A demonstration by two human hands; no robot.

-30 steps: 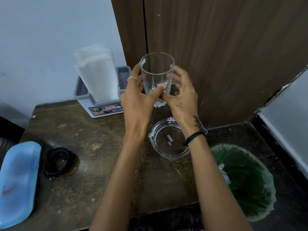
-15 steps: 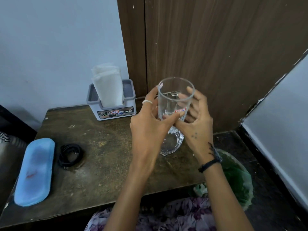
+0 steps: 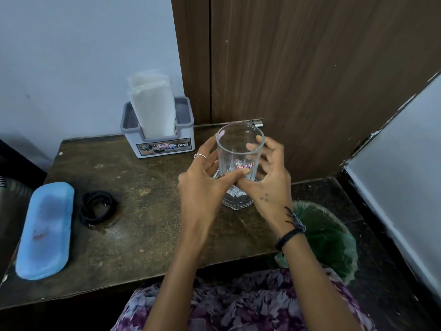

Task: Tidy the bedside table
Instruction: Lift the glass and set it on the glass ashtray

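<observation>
I hold the drinking glass (image 3: pixel 239 154) upright in both hands: my left hand (image 3: pixel 202 187) wraps its near side with the thumb across the front, my right hand (image 3: pixel 269 185) curls round the far side. It sits above the glass ashtray (image 3: pixel 236 203) near the table's (image 3: pixel 143 235) right edge; I cannot tell whether the two touch. Not yet set down, in my judgement. The napkin holder (image 3: pixel 158 137) stands at the back. The blue case (image 3: pixel 45 228) and coiled black cable (image 3: pixel 97 207) lie at the left, seemingly still to sort. The green-lined bin (image 3: pixel 329 237) stands beside the table.
</observation>
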